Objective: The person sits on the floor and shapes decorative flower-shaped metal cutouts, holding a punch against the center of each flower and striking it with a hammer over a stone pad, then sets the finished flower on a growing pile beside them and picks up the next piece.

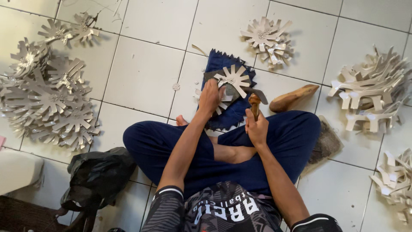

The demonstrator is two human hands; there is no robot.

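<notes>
Mid-frame, left hand (210, 98) grips a star cutout (234, 79) on blue cloth (221, 64); right hand (256, 127) clamps a hammer (255, 103).

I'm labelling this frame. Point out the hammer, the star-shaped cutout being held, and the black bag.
hammer (255, 103), head view, wooden handle.
star-shaped cutout (235, 79), head view, centre hub.
black bag (96, 176), head view, crumpled middle.

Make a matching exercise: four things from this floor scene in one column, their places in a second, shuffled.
1. black plastic bag
2. wooden shoe last
3. hammer
4. blue cloth

A. in the right hand
B. under the star-shaped piece held by the left hand
C. on the tiles beside the right knee
D. by the left thigh

Pairs: 1-D, 2-C, 3-A, 4-B
</notes>
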